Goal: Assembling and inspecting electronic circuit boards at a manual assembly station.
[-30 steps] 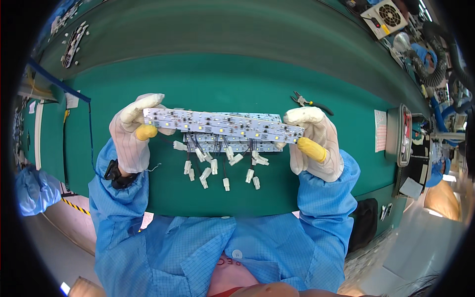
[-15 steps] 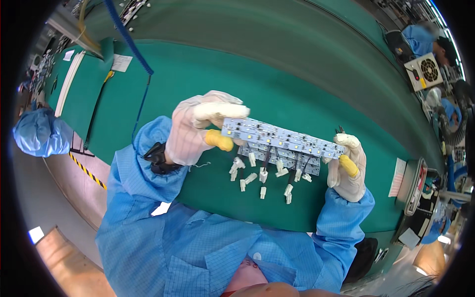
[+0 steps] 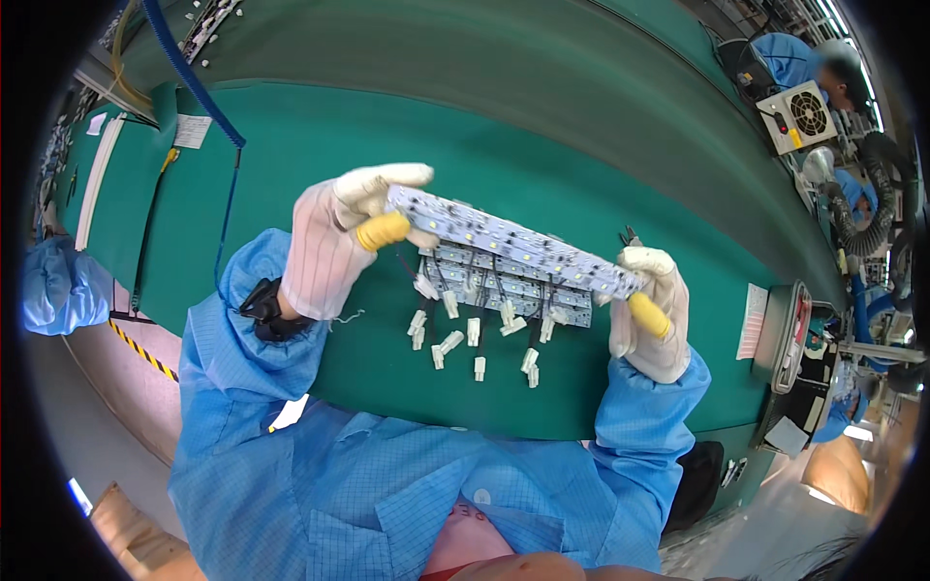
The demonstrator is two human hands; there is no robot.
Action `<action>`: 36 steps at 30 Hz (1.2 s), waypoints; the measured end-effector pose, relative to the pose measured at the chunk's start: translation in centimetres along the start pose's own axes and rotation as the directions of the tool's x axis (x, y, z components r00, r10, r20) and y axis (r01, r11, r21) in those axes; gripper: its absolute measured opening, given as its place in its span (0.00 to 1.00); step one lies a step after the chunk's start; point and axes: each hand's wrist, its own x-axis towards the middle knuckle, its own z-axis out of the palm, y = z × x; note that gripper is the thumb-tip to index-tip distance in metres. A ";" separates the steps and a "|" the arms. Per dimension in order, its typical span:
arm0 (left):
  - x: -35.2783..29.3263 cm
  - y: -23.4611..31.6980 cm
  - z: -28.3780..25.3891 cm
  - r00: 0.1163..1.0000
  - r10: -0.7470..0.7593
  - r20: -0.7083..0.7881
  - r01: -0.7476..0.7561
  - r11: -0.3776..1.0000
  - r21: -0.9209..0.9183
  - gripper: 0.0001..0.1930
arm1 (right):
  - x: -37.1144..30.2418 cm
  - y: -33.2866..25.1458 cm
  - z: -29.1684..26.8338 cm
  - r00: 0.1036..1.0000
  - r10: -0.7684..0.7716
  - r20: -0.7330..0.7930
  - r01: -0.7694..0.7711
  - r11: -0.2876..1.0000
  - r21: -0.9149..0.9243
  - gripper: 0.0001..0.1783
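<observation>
Both my gloved hands hold a long, narrow circuit board strip dotted with small yellowish LEDs. At its left end, my left hand pinches it with the yellow-covered thumb in front. The other end is gripped by my right hand, whose thumb also has a yellow cover. Dark pointed tips of a small tool stick up beside that hand's fingers; the rest is hidden. Below and partly behind the strip lie similar LED boards. White plug connectors on short dark wires spread in front of them.
The green mat covers the bench. A coiled blue hose hangs at left, near a black cable and white strips. To the right stand a metal tray and a paper sheet. Another person's blue sleeve shows far left.
The held strip has risen away from the boards below, so more of those boards shows. Both hands keep their grip on its ends. The whole view has shifted slightly.
</observation>
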 end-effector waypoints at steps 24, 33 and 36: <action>0.1 -0.6 -0.3 0.996 0.074 0.039 -0.078 0.992 0.099 0.22 | 0.0 -0.9 -0.3 0.995 0.090 0.037 -0.090 0.996 -0.006 0.28; -0.1 -0.7 -0.3 0.977 0.183 0.113 -0.186 0.982 0.017 0.25 | -0.1 -1.2 0.5 0.988 0.098 -0.117 -0.105 0.993 -0.058 0.28; 0.2 -0.9 0.0 0.989 0.129 0.075 -0.136 0.985 0.104 0.18 | -0.5 -0.6 0.0 0.998 0.040 -0.042 -0.042 0.998 -0.053 0.28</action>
